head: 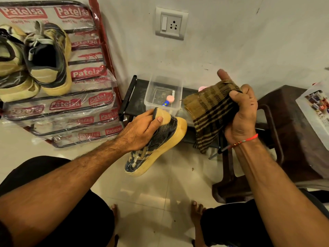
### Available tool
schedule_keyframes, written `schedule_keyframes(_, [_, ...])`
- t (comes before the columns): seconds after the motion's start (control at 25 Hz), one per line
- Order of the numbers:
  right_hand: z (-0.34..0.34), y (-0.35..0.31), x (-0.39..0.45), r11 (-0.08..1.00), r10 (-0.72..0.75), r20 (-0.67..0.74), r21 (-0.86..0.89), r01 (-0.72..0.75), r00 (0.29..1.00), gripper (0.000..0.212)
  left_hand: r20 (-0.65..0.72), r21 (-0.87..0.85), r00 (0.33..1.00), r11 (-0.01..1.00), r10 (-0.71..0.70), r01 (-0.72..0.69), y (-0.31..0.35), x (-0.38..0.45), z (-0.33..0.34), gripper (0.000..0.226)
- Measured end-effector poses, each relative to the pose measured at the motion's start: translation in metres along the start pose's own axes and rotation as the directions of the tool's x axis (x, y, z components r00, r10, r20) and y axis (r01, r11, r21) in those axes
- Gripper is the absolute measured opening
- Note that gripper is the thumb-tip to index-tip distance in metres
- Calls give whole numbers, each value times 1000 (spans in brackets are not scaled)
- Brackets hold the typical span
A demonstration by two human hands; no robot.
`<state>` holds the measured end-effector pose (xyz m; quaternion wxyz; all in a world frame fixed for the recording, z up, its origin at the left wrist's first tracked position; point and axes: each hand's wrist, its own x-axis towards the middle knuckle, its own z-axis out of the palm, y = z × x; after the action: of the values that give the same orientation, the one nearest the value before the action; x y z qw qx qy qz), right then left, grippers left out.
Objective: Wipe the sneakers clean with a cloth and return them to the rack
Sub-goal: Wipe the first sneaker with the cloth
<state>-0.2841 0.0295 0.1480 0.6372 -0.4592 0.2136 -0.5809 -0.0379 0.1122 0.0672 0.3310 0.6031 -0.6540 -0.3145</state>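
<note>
Sneakers (156,141): 1 held, maybe 3 racked

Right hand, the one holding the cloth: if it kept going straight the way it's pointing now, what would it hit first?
Probably the wall. The right hand, gripping the cloth, points up and away; nothing shows between, though depth is unclear.

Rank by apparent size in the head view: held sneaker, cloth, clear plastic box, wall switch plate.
1-2. sneaker in the left hand and cloth in the right hand: look alike, no ranking.
3. clear plastic box, though farther off, so unsure.
4. wall switch plate, smallest, farthest away.
</note>
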Motion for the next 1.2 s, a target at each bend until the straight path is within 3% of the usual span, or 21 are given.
schedule_keyframes(0.16, [-2,-11,4,956,71,50,280,-82,996,7,12,-15,1000,1000,1,0,-2,0,1,74])
schedule_keyframes(0.24, [-4,-11,3,953,146,-3,268,-140,989,17,10,-12,1000,1000,0,0,-3,0,2,73])
schedule_keyframes(0.36, [-7,-6,3,963,247,-87,136,-234,965,17,5,-5,1000,1000,8,-8,-2,1,2,73])
schedule_keyframes(0.44, [-7,-6,3,951,264,-82,-145,-273,961,19,-2,-17,1000,1000,-7,7,-2,1,1,74])
schedule_keyframes(0.48, [-7,-7,2,876,208,-16,-443,-193,978,27,-14,-21,1000,1000,-13,13,-2,1,1,74])
schedule_keyframes(0.52, [-8,-4,2,682,144,127,-731,-5,981,35,-35,-24,999,1000,-17,17,-2,1,0,73])
schedule_keyframes(0.56, [-7,0,0,451,130,303,-866,216,944,41,-61,-32,998,999,-19,17,-2,1,-1,72])
schedule_keyframes(0.6, [-3,5,-4,293,151,435,-877,380,888,44,-83,-44,996,999,-19,16,-2,0,-1,72])
schedule_keyframes(0.64, [2,10,-9,222,192,490,-866,449,850,46,-99,-59,995,998,-23,17,-2,0,-3,72])
schedule_keyframes(0.76, [12,24,-19,208,204,507,-858,469,837,48,-101,-95,994,995,-29,19,-2,0,-3,70])
schedule_keyframes(0.96, [23,48,-34,25,86,641,-767,641,763,41,-82,-160,997,987,10,-23,-5,-1,0,57])
schedule_keyframes(1.12, [19,42,-23,138,-30,528,-839,527,849,35,-32,-73,999,997,30,-32,-2,-2,5,60])
schedule_keyframes(1.2, [22,45,-28,173,-21,564,-811,558,826,34,-22,-31,999,998,46,-47,-2,-3,5,60])
